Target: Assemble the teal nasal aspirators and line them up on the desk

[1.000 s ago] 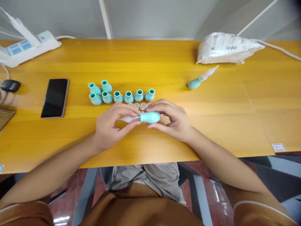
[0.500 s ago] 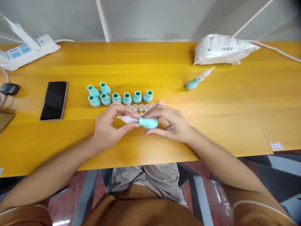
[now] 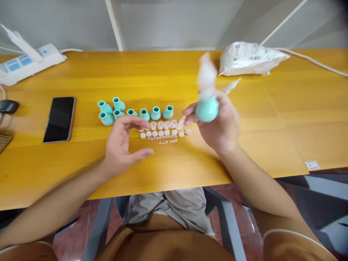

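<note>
My right hand [image 3: 220,127] grips a teal rubber bulb [image 3: 207,108] fitted with a clear tip [image 3: 206,76]; it is raised above the table and blurred by motion. My left hand [image 3: 122,143] hovers open just above the yellow table [image 3: 174,79], its fingers curled apart, holding nothing. Between the hands lie several small clear caps and rings [image 3: 163,131]. Behind them stands a row of several teal bulbs [image 3: 133,110] with open necks. The clear tip of another assembled bulb [image 3: 231,85] shows behind my right hand.
A black phone [image 3: 59,119] lies at the left. A white device with blue labels [image 3: 25,63] and a black mouse [image 3: 8,106] sit at the far left. A white plastic bag [image 3: 251,57] rests at the back right, with a cable [image 3: 312,59] beyond it.
My right hand has lifted the assembled bulb up and to the right, away from my left hand. The left hand has let go of its tip and opened. The small clear parts now show.
</note>
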Motion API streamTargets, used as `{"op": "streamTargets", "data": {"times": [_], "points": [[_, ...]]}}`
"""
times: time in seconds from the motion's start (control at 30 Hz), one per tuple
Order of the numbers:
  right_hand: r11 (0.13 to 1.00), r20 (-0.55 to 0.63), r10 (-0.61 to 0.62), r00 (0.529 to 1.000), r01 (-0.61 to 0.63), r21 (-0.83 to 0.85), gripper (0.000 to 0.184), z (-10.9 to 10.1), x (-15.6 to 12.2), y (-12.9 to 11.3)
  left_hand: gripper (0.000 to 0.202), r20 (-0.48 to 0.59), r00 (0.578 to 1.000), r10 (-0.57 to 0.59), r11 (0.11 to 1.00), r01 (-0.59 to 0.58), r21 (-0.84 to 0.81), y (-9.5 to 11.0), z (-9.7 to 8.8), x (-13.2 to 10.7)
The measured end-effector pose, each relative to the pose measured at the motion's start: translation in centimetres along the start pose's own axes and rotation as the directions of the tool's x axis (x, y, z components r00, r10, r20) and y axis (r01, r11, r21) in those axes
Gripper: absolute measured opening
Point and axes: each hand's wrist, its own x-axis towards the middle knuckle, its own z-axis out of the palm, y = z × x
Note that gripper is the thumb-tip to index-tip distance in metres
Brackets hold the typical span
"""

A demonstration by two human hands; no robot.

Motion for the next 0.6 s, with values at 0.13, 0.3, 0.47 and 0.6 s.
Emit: {"op": "streamTargets", "data": {"times": [0.13, 0.3, 0.47, 0.6], "points": [[0.986, -0.088, 0.161, 0.983, -0.157, 0.059, 0.053, -4.0, 2.2, 0.3, 0.037, -0.002, 0.996, -0.087, 0.995, 0.087, -0.049, -0.2, -0.3, 0.1], [0.979, -0.046, 0.047, 0.998, -0.055, -0.194, 0.078, -8.7, 3.9, 0.9, 0.030, 0.027, 0.991, -0.133, 0.991, 0.134, -0.024, -0.2, -0.3, -0.1], [0.908, -0.592, -0.156, 0.791, -0.122, -0.401, 0.057, -10.7, 5.3, 0.2, 0.026, 0.026, 0.989, -0.142, 0.990, 0.142, 0.016, 0.0, -0.2, -0.2], [0.698, -0.584, -0.278, 0.763, -0.257, -0.668, 0.047, -13.7, 5.6, -0.6, 0.028, 0.021, 0.985, -0.172, 0.984, 0.171, 0.046, 0.0, -0.3, -0.2]]}}
